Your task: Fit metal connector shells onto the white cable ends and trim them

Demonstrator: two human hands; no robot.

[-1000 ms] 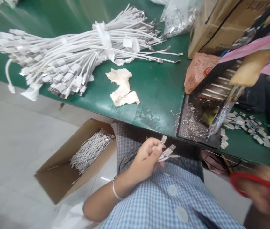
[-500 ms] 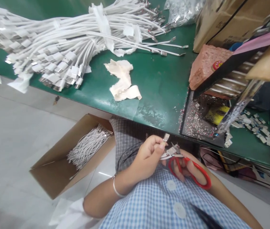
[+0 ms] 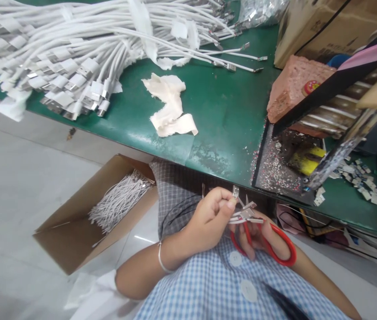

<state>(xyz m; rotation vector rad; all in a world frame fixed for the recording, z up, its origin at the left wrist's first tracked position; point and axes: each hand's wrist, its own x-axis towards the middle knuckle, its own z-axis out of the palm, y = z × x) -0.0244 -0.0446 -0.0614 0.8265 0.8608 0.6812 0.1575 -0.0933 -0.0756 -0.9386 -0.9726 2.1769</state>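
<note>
My left hand (image 3: 211, 215) is closed in a pinch on a USB cable end, whose metal USB connector (image 3: 235, 191) sticks up past the thumb. Several more white cable ends with metal connectors (image 3: 248, 214) fan out just right of those fingers, beside the scissors. Fingers of my right hand (image 3: 257, 238) are wrapped through the loops of red-handled scissors (image 3: 292, 252). The scissor blades are partly hidden behind the connectors and look parted. Both hands are close together in front of the blue checked clothing, below the table edge.
A large bundle of white USB cables (image 3: 108, 49) lies on the green table (image 3: 222, 120). Near it is a torn cream strip (image 3: 171, 106). At right stand a brick (image 3: 298, 89), a metal-framed fixture and loose connectors (image 3: 362, 178). A carton (image 3: 62, 240) with white cables is on the floor.
The scissor handles have spread wider and the blades have parted beside the connectors. My left hand keeps its pinch. The whole view has shifted slightly.
</note>
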